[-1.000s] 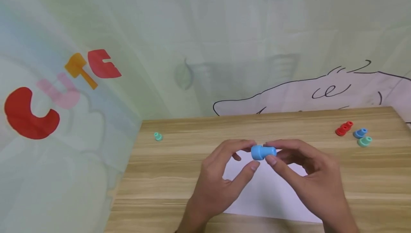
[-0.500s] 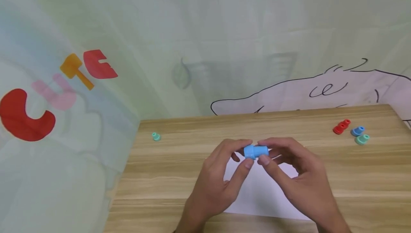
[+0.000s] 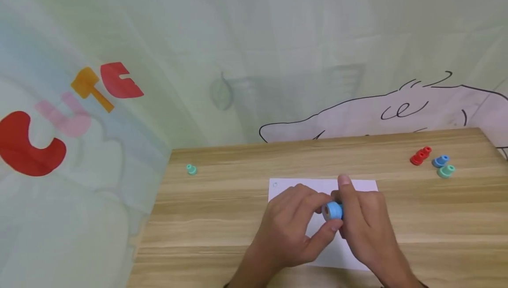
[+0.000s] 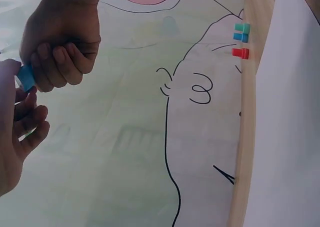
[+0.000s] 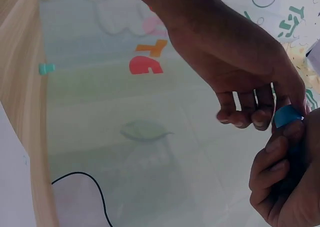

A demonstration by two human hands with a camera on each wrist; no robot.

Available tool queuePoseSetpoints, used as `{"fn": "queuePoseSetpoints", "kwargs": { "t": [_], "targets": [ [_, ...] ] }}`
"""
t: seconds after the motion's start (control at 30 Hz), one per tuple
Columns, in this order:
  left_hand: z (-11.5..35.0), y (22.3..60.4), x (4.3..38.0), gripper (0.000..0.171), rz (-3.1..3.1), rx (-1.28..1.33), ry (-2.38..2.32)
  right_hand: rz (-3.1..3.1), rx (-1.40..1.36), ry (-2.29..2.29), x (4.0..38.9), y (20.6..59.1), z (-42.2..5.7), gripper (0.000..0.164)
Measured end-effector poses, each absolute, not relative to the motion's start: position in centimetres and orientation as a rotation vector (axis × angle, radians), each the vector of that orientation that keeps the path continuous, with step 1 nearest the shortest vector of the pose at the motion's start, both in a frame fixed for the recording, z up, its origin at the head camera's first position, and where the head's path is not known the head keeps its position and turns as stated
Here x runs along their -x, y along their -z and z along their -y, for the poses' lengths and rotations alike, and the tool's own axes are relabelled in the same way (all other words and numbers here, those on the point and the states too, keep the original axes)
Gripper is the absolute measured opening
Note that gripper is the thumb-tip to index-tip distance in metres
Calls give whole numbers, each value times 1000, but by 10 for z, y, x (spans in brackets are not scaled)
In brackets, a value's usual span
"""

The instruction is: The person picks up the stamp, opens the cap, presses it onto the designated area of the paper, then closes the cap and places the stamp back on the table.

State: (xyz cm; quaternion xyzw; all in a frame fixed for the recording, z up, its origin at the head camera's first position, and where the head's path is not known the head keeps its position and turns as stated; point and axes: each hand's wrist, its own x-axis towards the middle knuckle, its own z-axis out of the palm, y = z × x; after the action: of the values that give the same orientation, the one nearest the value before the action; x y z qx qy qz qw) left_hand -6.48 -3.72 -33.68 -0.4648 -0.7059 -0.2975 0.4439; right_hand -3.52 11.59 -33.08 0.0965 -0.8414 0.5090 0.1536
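A small light-blue stamp (image 3: 335, 211) is held above a white sheet of paper (image 3: 323, 185), its wide end toward the left with a brownish round face showing. My right hand (image 3: 367, 222) grips the stamp's narrow part in curled fingers, thumb pointing up in the head view. My left hand (image 3: 291, 228) pinches the wide end between thumb and index finger. In the left wrist view the blue wide end (image 4: 26, 78) shows between both hands. From the right wrist, the fingers hide most of the stamp. A faint ring mark (image 3: 275, 185) is at the paper's upper left corner.
On the wooden table (image 3: 222, 217), a mint-green stamp (image 3: 191, 169) stands at the far left. Two red stamps (image 3: 420, 156), a blue stamp (image 3: 440, 161) and another mint-green stamp (image 3: 446, 171) cluster at the back right. A printed curtain (image 3: 238, 58) hangs behind.
Both hands have lowered toward the paper. The right hand has gone from a fingertip pinch to a fist around the stamp's narrow part, and the wide end has turned toward the head camera.
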Motion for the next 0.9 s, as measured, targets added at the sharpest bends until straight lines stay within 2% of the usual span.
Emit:
{"fn": "queuePoseSetpoints", "kwargs": {
  "t": [0.1,0.3,0.5,0.6,0.73,0.9],
  "targets": [
    [34,346,70,25,1750,1099,645,2477,-211,-1430,36,334,-114,57],
    [32,357,74,35,1828,1070,678,2503,-254,-1238,38,340,-109,54],
    [28,356,68,25,1912,1015,847,2294,-315,-1010,42,343,-104,49],
    [27,354,62,21,1994,949,1010,2163,-356,-959,45,343,-103,41],
    [33,350,57,20,2041,835,1254,2120,-364,-934,46,343,-106,29],
    [44,343,57,20,1984,776,1322,2203,-353,-1007,46,345,-110,24]
  ]
}}
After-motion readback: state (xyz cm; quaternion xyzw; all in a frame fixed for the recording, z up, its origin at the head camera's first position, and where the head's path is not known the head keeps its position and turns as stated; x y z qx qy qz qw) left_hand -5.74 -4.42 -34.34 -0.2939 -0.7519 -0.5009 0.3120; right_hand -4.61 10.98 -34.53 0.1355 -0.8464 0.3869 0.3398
